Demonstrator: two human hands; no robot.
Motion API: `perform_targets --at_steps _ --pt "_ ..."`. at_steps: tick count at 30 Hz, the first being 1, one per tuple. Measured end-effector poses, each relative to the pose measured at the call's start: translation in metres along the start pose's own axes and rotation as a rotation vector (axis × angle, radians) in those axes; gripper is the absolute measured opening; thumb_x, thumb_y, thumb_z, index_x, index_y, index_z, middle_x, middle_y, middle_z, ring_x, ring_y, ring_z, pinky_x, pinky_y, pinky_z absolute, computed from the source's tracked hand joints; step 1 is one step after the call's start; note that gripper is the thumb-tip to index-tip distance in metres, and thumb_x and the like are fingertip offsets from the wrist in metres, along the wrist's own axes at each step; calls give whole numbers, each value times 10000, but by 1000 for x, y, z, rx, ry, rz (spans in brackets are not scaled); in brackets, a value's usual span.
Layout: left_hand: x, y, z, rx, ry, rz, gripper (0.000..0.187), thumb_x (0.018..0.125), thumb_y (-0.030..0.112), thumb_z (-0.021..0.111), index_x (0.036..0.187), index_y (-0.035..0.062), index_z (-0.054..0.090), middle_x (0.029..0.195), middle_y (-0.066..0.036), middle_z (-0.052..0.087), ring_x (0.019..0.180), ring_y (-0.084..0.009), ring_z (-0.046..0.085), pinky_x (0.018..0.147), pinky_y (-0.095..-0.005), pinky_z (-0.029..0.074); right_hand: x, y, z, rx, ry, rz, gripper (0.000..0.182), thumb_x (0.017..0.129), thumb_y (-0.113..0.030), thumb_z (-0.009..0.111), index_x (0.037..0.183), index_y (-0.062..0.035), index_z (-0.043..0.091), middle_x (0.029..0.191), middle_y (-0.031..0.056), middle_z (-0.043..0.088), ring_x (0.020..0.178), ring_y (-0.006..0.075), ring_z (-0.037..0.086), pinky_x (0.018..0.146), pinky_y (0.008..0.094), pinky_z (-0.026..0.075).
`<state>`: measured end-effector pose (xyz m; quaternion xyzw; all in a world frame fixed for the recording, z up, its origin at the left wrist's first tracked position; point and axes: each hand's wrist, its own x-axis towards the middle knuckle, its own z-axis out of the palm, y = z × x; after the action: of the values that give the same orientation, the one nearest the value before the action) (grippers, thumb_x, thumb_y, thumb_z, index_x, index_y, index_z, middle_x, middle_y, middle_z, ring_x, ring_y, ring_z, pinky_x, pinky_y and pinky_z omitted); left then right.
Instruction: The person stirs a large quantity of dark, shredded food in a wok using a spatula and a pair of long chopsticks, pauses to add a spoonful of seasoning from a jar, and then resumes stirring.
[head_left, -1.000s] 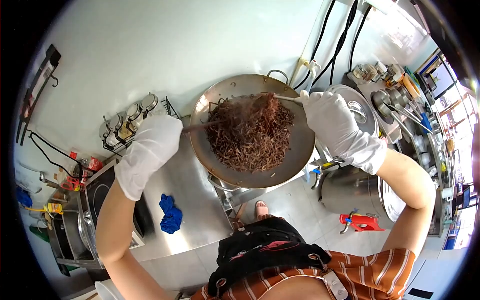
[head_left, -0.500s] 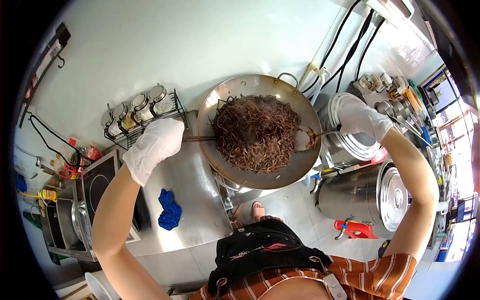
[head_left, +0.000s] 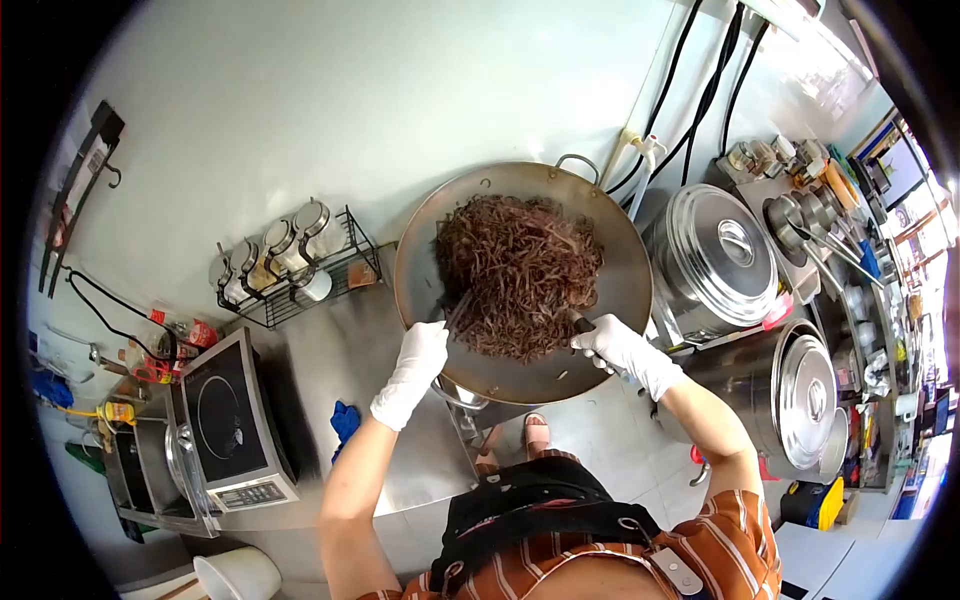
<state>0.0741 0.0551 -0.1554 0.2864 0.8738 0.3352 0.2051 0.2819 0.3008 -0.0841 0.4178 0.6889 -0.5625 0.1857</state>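
A wide wok (head_left: 625,290) holds a large heap of dark brown, shredded strips (head_left: 520,270). At its lower left rim, my left hand (head_left: 418,360), in a white glove, grips a pair of long chopsticks (head_left: 459,308) whose tips are buried in the strips. My right hand (head_left: 622,350), gloved too, is over the lower right of the wok. Its fingers wrap round a metal utensil with a dark handle (head_left: 580,322); the far end is hidden in the heap.
Left of the wok, a wire rack (head_left: 350,250) carries several jars. A blue cloth (head_left: 344,425) lies on the steel counter (head_left: 400,450), beside an induction cooker (head_left: 235,420). Lidded steel pots (head_left: 715,250) stand at the right, and black cables (head_left: 715,90) hang behind.
Both hands have come inward and down, from wide apart beyond the wok's sides to its lower rim. The utensil and chopsticks moved with them, and the heap has shifted slightly.
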Motion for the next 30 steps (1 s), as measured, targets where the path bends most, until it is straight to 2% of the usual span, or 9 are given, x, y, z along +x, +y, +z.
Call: perform_targets --at_steps 3,10,17,25,27,28,29,30 --pt "-10 14 -3 -94 30 -54 282 897 164 557 1094 -15 651 965 -272 643 965 -395 628 848 -398 498 -13 -8 2 -15 53 -33 300 833 -203 654 649 -5 523 503 35 476 377 139 450 362 310 344" --pt "-24 45 -17 -65 122 23 272 903 155 549 1117 18 644 943 -253 646 914 -401 630 796 -412 508 -23 -9 2 14 129 -151 288 851 -203 647 720 22 524 519 51 482 396 146 464 384 320 350" --pt "-37 57 -22 -49 163 40 278 902 161 551 1128 29 642 937 -252 642 914 -403 624 797 -420 502 -57 -24 2 6 154 -130 294 847 -214 658 744 24 521 565 59 508 411 148 477 408 318 362" --pt "-40 72 -39 -105 225 75 278 910 167 564 1147 44 640 914 -260 635 870 -405 629 753 -408 503 -70 -29 -7 29 191 -233 282 849 -210 658 849 32 514 592 64 508 412 136 473 396 312 354" --pt "-42 74 -43 -157 217 60 279 911 170 571 1153 49 639 905 -262 632 855 -404 630 738 -399 503 -80 -36 -8 -69 270 -234 303 856 -219 658 905 56 543 589 69 515 421 141 479 418 313 373" --pt "-43 76 -46 -149 228 89 280 911 171 576 1158 53 638 902 -262 632 848 -402 632 733 -392 502 -72 -28 -11 -218 359 -295 335 862 -231 659 959 75 561 565 71 512 429 140 475 438 313 383" --pt "-44 80 -50 -142 240 118 281 912 172 581 1163 58 637 898 -262 632 840 -399 633 727 -384 501 -76 -28 -12 -219 361 -294 335 862 -231 659 959 75 561 565 71 512 429 140 475 438 313 383" --pt "-49 89 -59 -133 209 83 281 916 174 580 1165 59 636 904 -259 634 849 -400 633 729 -379 502 -80 -31 -14 -190 332 -283 364 865 -252 656 971 84 564 589 97 542 482 177 528 484 332 413"
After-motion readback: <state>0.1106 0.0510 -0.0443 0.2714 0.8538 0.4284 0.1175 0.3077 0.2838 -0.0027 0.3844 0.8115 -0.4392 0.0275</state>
